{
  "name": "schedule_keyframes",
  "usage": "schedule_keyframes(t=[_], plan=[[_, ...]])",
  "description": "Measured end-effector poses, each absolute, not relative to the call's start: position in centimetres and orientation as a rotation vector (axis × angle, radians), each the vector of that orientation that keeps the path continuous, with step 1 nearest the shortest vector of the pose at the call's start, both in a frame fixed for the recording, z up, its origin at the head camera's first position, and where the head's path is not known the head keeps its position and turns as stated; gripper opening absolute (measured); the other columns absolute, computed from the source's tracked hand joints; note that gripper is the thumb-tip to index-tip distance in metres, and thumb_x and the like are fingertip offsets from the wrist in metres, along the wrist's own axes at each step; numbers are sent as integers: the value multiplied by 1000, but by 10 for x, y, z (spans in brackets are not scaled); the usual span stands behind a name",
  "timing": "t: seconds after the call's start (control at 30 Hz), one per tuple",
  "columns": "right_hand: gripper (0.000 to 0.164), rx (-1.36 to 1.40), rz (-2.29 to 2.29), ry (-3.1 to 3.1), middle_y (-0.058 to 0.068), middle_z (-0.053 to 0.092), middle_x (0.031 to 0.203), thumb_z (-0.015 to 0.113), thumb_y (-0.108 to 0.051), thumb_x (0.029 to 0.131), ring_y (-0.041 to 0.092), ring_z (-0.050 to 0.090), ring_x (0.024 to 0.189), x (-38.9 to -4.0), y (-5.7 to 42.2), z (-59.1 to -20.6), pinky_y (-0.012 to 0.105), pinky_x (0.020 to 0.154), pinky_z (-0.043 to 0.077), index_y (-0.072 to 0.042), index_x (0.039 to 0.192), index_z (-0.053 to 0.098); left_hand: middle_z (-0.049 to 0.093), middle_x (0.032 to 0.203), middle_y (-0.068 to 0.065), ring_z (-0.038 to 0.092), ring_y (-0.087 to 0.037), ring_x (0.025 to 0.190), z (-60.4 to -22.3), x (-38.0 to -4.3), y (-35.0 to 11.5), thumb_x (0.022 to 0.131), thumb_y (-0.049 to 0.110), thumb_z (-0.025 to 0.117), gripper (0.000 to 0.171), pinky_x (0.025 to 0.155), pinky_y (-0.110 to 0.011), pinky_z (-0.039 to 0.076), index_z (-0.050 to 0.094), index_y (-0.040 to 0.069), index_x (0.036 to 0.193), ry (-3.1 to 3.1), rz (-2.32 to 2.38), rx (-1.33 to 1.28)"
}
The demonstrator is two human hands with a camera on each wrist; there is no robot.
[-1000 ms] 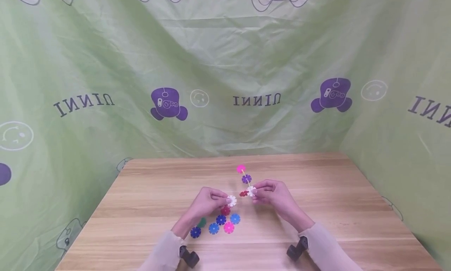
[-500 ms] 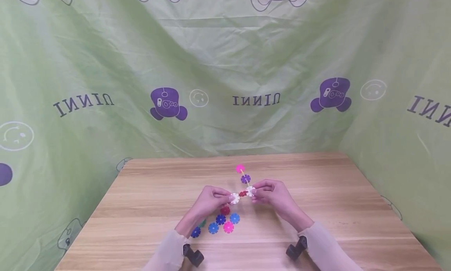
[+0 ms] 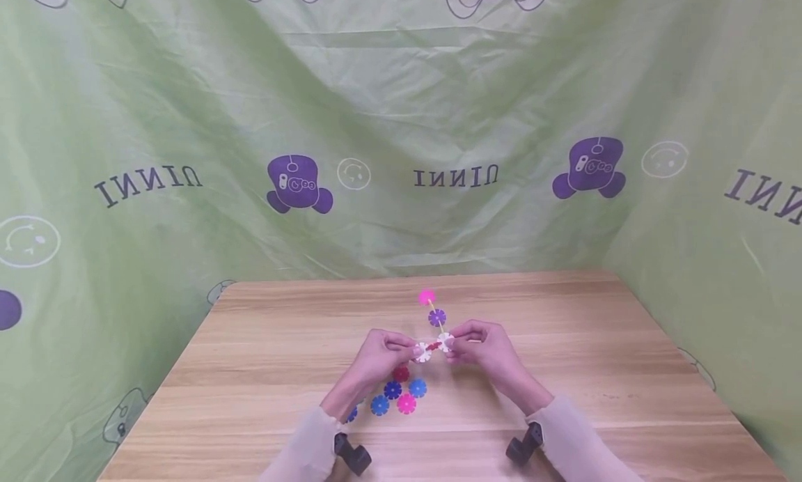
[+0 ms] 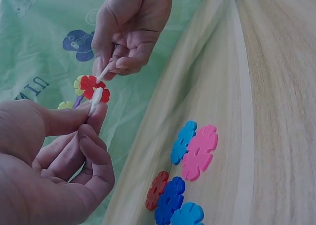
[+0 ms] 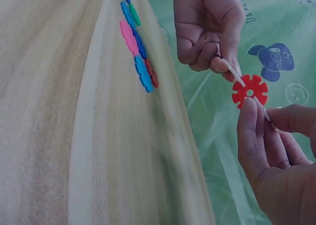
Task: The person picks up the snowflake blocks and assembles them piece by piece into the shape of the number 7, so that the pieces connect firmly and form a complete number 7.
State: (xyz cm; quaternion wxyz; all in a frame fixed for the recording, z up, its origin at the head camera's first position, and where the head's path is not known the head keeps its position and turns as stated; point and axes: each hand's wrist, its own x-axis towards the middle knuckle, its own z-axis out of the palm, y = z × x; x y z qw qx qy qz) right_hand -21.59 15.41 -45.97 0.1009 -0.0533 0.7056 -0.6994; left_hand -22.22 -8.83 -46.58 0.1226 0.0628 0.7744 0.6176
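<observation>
In the head view my left hand (image 3: 379,360) pinches a white notched snowflake disc (image 3: 423,353) between thumb and fingertips. My right hand (image 3: 489,346) pinches another white disc (image 3: 445,342) at the near end of a joined chain. Between the two hands a red disc (image 5: 250,92) bridges the white discs, both of them edge-on against its notches in the right wrist view. Beyond the right-hand disc the chain runs on through yellow edge-on pieces, a purple disc (image 3: 436,317) and a pink disc (image 3: 427,297). Fingers cover part of each white disc.
Loose discs lie on the wooden table (image 3: 282,412) near the left forearm: red (image 3: 401,374), dark blue (image 3: 392,390), light blue (image 3: 379,405) and pink (image 3: 406,403) among them. A green disc (image 5: 134,15) shows in the right wrist view. Green printed cloth (image 3: 376,106) hangs behind.
My left hand has moved right with its white disc, from apart to up against the red disc. My right hand stays nearly in place, the chain shifting only slightly.
</observation>
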Motion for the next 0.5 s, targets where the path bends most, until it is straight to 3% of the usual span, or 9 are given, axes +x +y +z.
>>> schedule_keyframes(t=[0.33, 0.5], plan=[[29, -115, -2084, 2080, 11, 78, 97, 69, 2, 94, 18, 77, 84, -218, 154, -461, 32, 84, 66, 11, 121, 64, 82, 95, -14, 76, -19, 81, -467, -222, -86, 95, 12, 77, 19, 73, -27, 60, 78, -1, 107, 2243, 1829, 148], [37, -83, -2132, 2025, 19, 79, 108, 71, -3, 96, 20, 78, 91, -218, 155, -461, 34, 89, 65, 10, 129, 60, 83, 98, -12, 74, -18, 83, -467, -224, -85, 95, 16, 76, 20, 74, -27, 59, 79, 1, 109, 2240, 1846, 115]])
